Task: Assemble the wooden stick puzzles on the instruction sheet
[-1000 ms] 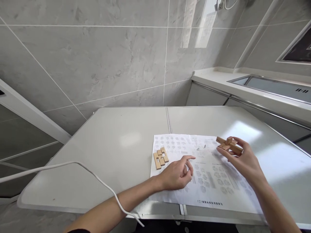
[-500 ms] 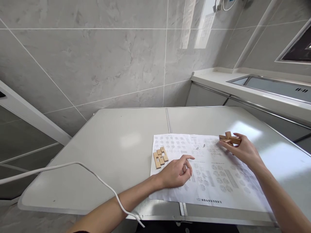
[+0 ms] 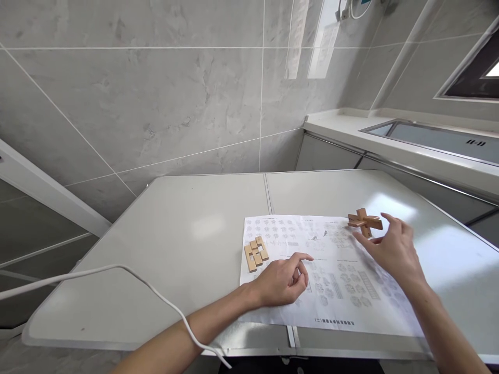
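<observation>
A wooden interlocking burr puzzle point(image 3: 365, 222), its bars crossing each other, sits at the upper right edge of a printed paper sheet point(image 3: 288, 311). Just right of it is my right hand point(image 3: 394, 248), thumb and fingers spread apart with nothing between them. My left hand point(image 3: 284, 280) rests over the middle of the sheet, index finger stretched out and the other fingers loosely curled, no object visible in it. To its upper left lie several notched wooden pieces point(image 3: 253, 258), fitted close together on the sheet's left side. Small pictures and diagrams cover the paper.
The light folding table point(image 3: 187, 234) has a seam down its middle. A white cable point(image 3: 152, 286) hangs across the lower left, in front of my left forearm. A tiled wall point(image 3: 187, 98) rises behind, and a counter point(image 3: 390, 136) with a sink stands at the right.
My right hand has let go of the burr puzzle and drawn back to the right, its fingers opening. The puzzle stays at the sheet's edge. My left hand is nearly unmoved.
</observation>
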Motion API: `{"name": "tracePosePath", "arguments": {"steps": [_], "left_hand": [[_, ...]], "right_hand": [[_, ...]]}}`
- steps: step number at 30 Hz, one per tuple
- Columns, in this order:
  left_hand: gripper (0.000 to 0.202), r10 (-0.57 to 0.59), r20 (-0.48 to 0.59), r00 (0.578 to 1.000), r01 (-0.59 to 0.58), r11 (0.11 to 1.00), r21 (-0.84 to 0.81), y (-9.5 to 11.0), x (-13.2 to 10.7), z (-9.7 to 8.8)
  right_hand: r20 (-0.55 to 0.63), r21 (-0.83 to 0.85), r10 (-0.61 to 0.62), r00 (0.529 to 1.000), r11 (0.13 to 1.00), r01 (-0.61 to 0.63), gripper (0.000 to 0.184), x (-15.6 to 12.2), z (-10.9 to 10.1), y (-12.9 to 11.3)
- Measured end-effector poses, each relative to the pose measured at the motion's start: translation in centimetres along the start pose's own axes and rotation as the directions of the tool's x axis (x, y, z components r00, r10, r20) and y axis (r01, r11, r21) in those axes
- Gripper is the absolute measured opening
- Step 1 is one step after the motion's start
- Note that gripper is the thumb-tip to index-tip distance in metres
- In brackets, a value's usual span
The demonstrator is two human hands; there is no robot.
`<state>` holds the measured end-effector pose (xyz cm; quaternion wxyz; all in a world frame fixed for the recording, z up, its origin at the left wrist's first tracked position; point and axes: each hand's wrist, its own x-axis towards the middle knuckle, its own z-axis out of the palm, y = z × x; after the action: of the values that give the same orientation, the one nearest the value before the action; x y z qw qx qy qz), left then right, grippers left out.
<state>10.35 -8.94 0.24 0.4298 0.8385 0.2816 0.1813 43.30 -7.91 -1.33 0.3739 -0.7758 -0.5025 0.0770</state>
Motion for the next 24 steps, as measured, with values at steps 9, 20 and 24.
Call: {"name": "tracePosePath", "arguments": {"steps": [9,20,24], "left_hand": [[0.046,0.08,0.014,0.997,-0.081,0.996,0.033,0.8,-0.1,-0.6],[0.027,0.226,-0.17,0.959,-0.154,0.921,0.357,1.1,-0.1,-4.3],[0.036,0.121,-0.276,0.953,0.018,0.891,0.453,0.4,-1.7,-5.6]], "right_hand": [[0.089,0.172,-0.262,0.961,0.954,0.245,0.064,-3.5,-0.1,-6.1],[0.508,0.276,-0.593,0.625,0.799,0.534,0.026,-2.7,3.7,-9.4],[0.521,0.301,-0.659,0.542,0.736,0.607,0.026,-2.1,4.6,-9.9]]}}
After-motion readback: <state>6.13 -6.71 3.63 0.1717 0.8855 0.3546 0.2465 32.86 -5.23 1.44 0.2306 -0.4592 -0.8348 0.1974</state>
